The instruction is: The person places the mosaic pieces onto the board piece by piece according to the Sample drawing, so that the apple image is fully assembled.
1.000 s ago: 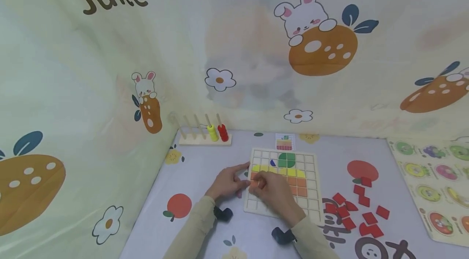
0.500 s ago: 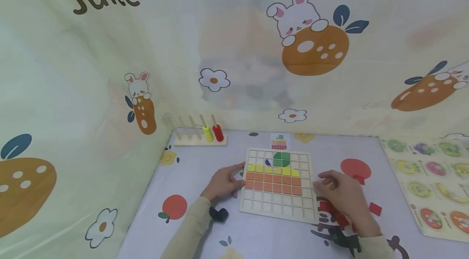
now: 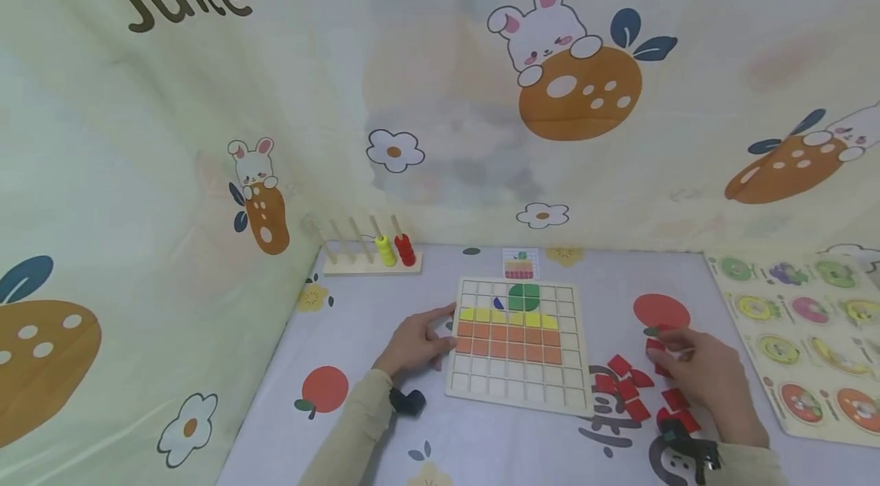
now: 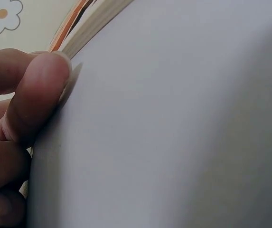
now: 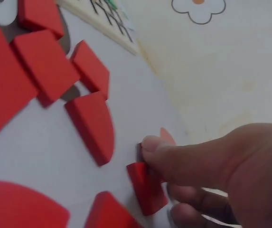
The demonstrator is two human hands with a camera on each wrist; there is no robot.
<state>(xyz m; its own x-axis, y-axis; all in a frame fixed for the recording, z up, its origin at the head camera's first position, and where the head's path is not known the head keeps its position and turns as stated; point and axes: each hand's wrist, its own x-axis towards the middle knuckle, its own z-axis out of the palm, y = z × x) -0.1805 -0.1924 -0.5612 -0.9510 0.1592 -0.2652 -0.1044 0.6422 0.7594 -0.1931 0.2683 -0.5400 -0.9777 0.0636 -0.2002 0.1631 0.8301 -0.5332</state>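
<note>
The light wooden grid board (image 3: 504,387) lies flat on the table, its cells partly filled with a green rounded shape (image 3: 524,298), a small blue piece (image 3: 498,303), a yellow row (image 3: 509,316) and orange rows (image 3: 509,341). My left hand (image 3: 412,345) rests at the board's left side, thumb and straight index finger touching its edge; the left wrist view shows the thumb (image 4: 43,90) against that edge. Right of the board, my right hand (image 3: 711,375) pinches a red tile (image 3: 655,346) between thumb and fingers. Another red tile (image 5: 147,187) sits close by, partly behind the thumb.
Several loose red tiles (image 3: 626,389) lie between the board and my right hand. A small picture card (image 3: 520,264) is behind the board. A peg rack (image 3: 374,264) with yellow and red beads stands back left. A fruit picture board (image 3: 791,348) lies far right.
My right hand has left the board's orange rows and moved right to the red tiles, where it now pinches one. An orange cell it covered is visible. The left hand stays at the board's edge.
</note>
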